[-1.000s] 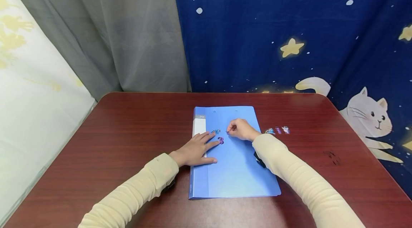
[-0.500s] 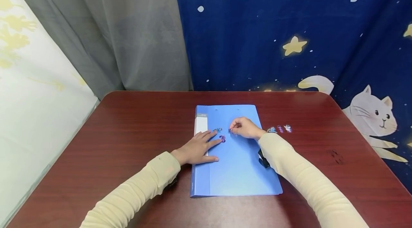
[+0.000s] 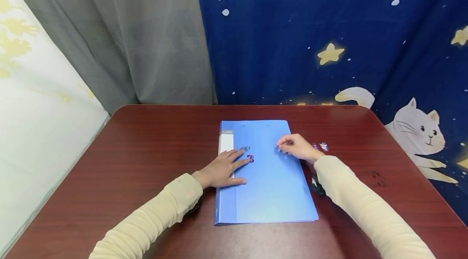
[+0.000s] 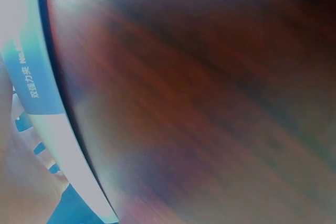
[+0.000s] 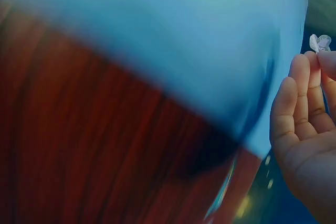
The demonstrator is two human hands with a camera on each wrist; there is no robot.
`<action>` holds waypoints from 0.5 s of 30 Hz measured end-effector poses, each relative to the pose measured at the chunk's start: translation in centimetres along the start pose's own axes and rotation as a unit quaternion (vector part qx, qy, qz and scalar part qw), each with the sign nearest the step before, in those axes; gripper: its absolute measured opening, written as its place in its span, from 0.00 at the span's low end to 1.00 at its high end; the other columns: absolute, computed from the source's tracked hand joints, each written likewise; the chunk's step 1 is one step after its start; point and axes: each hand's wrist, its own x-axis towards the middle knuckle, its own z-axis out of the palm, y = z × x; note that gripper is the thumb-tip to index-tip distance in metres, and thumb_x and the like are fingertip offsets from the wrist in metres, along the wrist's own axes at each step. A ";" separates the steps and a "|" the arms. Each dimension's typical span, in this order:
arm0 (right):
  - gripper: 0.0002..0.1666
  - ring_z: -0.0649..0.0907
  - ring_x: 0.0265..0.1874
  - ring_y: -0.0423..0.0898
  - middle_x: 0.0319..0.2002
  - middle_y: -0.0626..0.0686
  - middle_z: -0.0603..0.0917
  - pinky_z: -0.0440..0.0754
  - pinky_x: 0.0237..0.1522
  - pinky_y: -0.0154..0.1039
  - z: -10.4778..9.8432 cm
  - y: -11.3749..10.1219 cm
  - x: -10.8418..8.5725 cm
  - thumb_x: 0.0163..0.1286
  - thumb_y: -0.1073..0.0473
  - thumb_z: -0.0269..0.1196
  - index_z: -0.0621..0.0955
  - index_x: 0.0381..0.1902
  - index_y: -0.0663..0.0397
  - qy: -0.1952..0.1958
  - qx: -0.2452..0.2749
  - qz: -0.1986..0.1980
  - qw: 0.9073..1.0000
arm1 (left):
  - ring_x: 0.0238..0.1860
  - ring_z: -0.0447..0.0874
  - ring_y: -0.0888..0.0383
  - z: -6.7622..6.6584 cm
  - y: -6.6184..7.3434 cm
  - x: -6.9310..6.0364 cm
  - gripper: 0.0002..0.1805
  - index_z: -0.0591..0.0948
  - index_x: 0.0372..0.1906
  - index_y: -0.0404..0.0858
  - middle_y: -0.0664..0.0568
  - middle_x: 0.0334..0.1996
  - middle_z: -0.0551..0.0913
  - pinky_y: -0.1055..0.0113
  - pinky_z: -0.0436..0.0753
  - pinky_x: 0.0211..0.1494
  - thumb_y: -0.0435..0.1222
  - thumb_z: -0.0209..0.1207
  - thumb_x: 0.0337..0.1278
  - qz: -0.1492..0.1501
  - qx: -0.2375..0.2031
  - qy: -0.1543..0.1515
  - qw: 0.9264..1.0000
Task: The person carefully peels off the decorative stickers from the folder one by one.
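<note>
The left hand [image 3: 221, 169] rests on a blue folder [image 3: 270, 194], fingers spread apart. A purple piece [image 3: 251, 157] sits at its index fingertip, a blue piece [image 3: 247, 148] at its middle fingertip. The right hand [image 3: 299, 147] has thumb and finger pinched on a shiny piece [image 5: 321, 42], over the folder; contact below cannot be told. A pale piece [image 3: 323, 146] lies on the worktop [image 3: 157, 141], right of those pinching fingers.
</note>
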 end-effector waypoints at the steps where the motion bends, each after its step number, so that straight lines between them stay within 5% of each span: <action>1: 0.09 0.78 0.28 0.50 0.31 0.60 0.81 0.76 0.28 0.38 -0.6 0.3 -0.3 0.62 0.67 0.55 0.78 0.37 0.68 0.008 0.002 0.002 1.000 | 0.67 0.46 0.50 0.0 0.0 0.0 0.37 0.58 0.66 0.50 0.49 0.68 0.50 0.54 0.49 0.65 0.62 0.43 0.54 0.001 0.000 0.001 1.000; 15: 0.16 0.76 0.25 0.43 0.31 0.61 0.81 0.75 0.27 0.34 -8.8 5.1 -5.3 0.64 0.63 0.56 0.74 0.43 0.74 0.119 -0.021 0.075 0.990 | 0.66 0.47 0.50 0.2 -0.2 0.0 0.37 0.60 0.66 0.49 0.48 0.67 0.52 0.54 0.50 0.65 0.62 0.44 0.53 0.011 0.001 0.017 1.000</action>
